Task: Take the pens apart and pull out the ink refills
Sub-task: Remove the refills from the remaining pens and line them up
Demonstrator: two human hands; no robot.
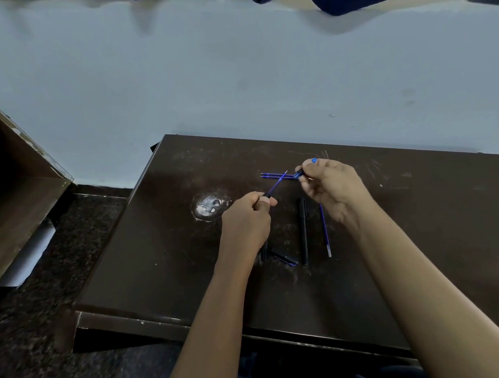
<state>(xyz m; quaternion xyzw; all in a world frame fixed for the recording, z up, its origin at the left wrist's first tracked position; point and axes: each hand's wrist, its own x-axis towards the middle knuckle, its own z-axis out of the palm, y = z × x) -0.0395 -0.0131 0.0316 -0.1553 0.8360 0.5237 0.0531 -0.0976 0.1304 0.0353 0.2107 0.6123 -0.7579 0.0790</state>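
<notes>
My left hand [248, 217] grips a pen barrel with its blue ink refill [278, 184] sticking out up and to the right. My right hand [332, 185] holds a small blue-tipped pen part [299, 174] just beyond the refill's tip. Two blue refills [273, 175] lie side by side on the dark table [159, 235] behind my hands. A whole black pen [303, 229] lies upright in view between my arms, with another blue refill [325, 231] to its right. A black cap piece [284, 256] and a second black piece [264, 252] lie near my left wrist.
A white scuffed patch [209, 206] marks the table left of my left hand. A brown wooden box [19, 184] stands on the floor at the left, with a white sheet [28, 255] below it. A pale wall rises behind the table.
</notes>
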